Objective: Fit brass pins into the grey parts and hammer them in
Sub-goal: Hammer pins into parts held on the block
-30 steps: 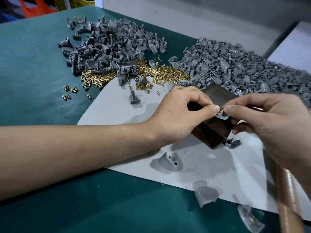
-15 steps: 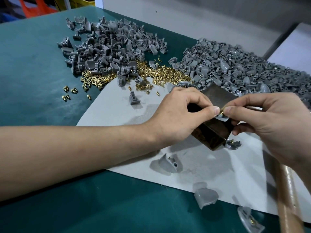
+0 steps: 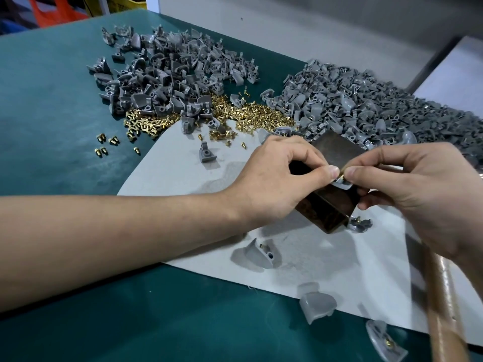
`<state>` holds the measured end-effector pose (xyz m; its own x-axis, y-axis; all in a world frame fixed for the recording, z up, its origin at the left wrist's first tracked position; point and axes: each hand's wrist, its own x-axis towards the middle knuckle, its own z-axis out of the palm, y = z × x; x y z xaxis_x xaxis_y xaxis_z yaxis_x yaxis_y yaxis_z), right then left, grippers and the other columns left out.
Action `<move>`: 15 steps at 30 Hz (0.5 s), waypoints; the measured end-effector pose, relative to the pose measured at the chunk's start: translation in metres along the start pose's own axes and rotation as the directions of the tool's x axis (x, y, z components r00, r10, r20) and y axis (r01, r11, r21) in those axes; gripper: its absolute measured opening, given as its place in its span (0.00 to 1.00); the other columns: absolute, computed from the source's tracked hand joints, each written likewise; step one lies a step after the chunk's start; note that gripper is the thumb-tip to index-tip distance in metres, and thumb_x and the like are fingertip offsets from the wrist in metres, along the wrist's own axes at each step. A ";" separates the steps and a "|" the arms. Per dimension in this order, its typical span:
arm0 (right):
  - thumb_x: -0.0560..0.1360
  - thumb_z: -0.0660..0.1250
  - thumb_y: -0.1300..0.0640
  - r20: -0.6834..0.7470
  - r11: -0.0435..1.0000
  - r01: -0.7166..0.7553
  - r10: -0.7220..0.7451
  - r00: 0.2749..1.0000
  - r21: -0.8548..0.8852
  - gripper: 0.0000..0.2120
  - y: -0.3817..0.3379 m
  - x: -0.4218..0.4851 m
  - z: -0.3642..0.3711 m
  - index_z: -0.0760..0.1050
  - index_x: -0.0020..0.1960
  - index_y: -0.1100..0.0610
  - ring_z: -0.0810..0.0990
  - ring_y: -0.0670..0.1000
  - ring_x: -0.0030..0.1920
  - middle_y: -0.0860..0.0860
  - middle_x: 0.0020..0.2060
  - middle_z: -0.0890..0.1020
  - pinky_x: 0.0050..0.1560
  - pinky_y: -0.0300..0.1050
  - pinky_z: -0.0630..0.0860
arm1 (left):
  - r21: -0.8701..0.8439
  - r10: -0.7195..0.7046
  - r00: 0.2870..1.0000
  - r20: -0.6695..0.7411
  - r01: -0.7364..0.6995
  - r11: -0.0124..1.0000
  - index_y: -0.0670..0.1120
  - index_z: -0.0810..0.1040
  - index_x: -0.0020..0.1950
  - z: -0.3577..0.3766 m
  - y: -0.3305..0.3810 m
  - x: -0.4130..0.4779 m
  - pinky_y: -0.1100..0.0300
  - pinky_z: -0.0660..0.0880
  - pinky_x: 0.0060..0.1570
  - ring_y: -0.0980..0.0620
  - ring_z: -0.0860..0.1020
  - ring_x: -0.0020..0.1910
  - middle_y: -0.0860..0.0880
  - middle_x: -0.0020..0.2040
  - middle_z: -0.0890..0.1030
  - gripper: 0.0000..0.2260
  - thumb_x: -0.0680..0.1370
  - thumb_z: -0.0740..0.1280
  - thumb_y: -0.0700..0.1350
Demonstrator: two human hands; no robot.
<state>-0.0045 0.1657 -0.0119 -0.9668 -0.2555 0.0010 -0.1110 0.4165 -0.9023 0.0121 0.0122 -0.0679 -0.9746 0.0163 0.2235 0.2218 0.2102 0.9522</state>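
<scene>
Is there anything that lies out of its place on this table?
Yes. A few brass pins lie scattered on the green mat, apart from the main pin pile. Otherwise nothing stands out.

Teal tabletop (image 3: 52, 100) under pale grey sheet (image 3: 326, 257); orange bag (image 3: 52, 14), yellow crate (image 3: 125, 3) beyond far edge.

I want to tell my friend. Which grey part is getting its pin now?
Find the pale sheet on the green table. A dark block stands on it between the left hand and right hand. The grey part sits on that block, the only one with fingertips pinching a brass pin over it.
</scene>
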 end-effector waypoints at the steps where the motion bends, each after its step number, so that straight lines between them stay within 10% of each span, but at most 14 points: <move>1: 0.68 0.71 0.69 0.001 1.000 -0.001 0.001 1.000 -0.007 0.07 0.000 0.000 0.000 0.81 0.32 0.61 0.74 0.45 0.25 0.54 0.25 0.79 0.28 0.36 0.77 | -0.002 0.000 1.000 0.001 0.000 1.000 0.49 0.82 0.38 0.000 0.000 0.000 0.73 0.65 0.50 0.59 0.72 0.53 0.58 0.43 0.79 0.04 0.73 0.73 0.46; 15: 0.68 0.71 0.69 0.041 0.991 0.041 -0.036 0.999 -0.128 0.05 -0.010 -0.002 -0.001 0.80 0.35 0.62 0.76 0.45 0.24 0.55 0.26 0.81 0.28 0.34 0.77 | 0.034 0.045 0.999 -0.009 -0.045 0.998 0.48 0.81 0.38 0.001 0.001 0.001 0.71 0.65 0.51 0.56 0.72 0.51 0.57 0.41 0.78 0.05 0.73 0.73 0.43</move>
<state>-0.0021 0.1631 -0.0029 -0.9519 -0.3060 0.0154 -0.1788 0.5138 -0.8391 0.0115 0.0132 -0.0673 -0.9632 0.0174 0.2682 0.2643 0.2424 0.9335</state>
